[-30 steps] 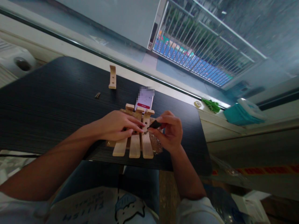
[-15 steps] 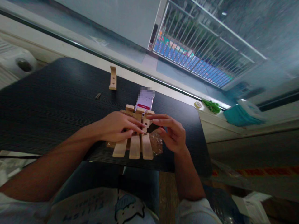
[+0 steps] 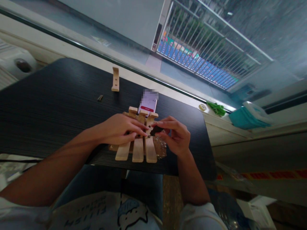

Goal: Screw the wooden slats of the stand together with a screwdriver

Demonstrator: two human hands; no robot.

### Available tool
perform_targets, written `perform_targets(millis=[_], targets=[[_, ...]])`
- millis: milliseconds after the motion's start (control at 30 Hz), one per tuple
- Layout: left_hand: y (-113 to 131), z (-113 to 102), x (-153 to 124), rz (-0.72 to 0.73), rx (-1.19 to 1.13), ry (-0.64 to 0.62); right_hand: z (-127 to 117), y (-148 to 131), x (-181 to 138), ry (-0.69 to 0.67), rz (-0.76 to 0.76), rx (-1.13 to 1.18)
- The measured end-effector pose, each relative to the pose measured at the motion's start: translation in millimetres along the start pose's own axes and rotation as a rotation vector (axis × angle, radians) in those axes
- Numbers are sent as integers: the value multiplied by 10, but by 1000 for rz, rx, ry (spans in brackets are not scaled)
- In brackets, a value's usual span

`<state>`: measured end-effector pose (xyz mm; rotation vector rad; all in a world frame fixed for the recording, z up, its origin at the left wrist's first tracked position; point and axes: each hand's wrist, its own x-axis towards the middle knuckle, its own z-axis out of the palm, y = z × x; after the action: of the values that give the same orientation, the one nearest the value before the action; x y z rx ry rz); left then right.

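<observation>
Three pale wooden hooks (image 3: 137,153) with drilled holes lie side by side near the table's front edge, across a brown strip that is mostly covered. My left hand (image 3: 122,129) rests over them, its fingers stretched out and fingertips touching the middle and right hooks. Between the thumb and fingers of my right hand (image 3: 177,134) is a small dark tool (image 3: 157,130), its exact kind unclear. Its tip points down-left at a hole in the right-hand hook, beside my left fingertips. Whether the tip sits on a screw cannot be made out.
Beyond the hooks lies a lit phone (image 3: 148,103). Another wooden hook (image 3: 115,80) stands at the table's far edge, with a few screws (image 3: 100,98) nearby. Crinkled clear plastic (image 3: 161,147) lies beside the hooks. A green cloth (image 3: 216,108) and a teal box (image 3: 249,116) sit on the ledge.
My right-hand fingers have drawn in closer around the dark tool, with the index finger more bent. My left hand and the hooks stay in nearly the same place.
</observation>
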<state>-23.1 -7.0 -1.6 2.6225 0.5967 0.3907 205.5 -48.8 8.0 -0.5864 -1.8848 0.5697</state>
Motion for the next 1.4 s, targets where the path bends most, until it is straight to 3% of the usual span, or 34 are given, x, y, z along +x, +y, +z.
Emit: perform_targets(millis=[700, 933, 1200, 1400], targets=[[-18, 15, 1, 9, 17, 6, 144, -19, 65, 172, -161, -188], [-24, 18, -4, 4, 20, 10, 97, 12, 46, 101, -148, -129], [-11, 3, -3, 8, 6, -6, -7, -4, -6, -89, 58, 67], [2, -7, -1, -3, 11, -8, -20, 22, -53, -91, 153, 35]])
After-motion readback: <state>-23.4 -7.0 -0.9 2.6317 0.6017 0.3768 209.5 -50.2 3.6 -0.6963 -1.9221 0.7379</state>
